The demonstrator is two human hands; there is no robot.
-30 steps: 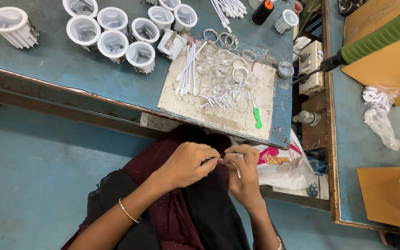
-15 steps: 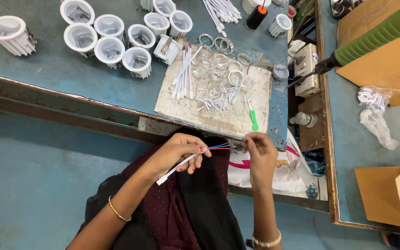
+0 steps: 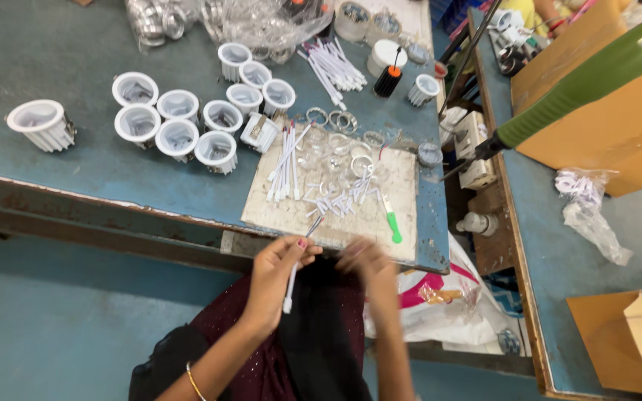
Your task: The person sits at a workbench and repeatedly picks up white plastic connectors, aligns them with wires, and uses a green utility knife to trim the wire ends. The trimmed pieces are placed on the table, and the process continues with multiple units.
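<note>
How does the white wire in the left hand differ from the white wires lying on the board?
The white wire is single, held in the left hand over the lap, tilted steeply. The white wires on the board form a bundle, untouched, lying flat on the board. Both look alike: thin, white and straight.

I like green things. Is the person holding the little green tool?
No, the green tool lies on the board; the left hand holds a white wire.

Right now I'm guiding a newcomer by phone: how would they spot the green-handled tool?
Find the pale square board at the blue table's near edge. On its right side, beside scattered white pieces, lies the small tool; its bright green handle is the board's only green.
</note>
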